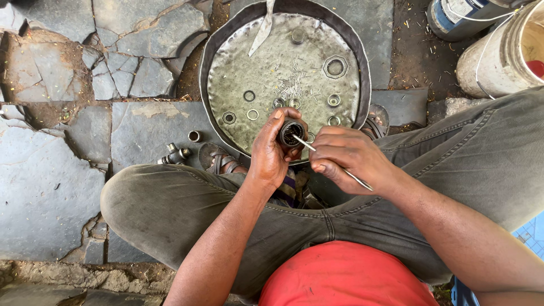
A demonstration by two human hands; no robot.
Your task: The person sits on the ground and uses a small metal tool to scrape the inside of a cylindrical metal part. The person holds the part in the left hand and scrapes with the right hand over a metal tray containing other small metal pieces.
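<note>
Just below the round metal pan [226, 34], the left hand [271, 153] grips a dark ring-shaped bearing [291, 133] while the right hand [345, 157] pinches a thin metal rod [334, 164] into its opening.

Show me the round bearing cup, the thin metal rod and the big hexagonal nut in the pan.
round bearing cup [291, 132], head view, on its dark open face.
thin metal rod [304, 143], head view, on its shaft near the tip.
big hexagonal nut [328, 62], head view, on its left flat rim.

Floor [56, 187]: cracked grey stone slabs, dirt in the joints. On it: round dented metal pan [211, 62], small ring [194, 136] and dark metal fitting [175, 155] just left of the pan, white bucket [493, 62] and can [453, 20] top right.
</note>
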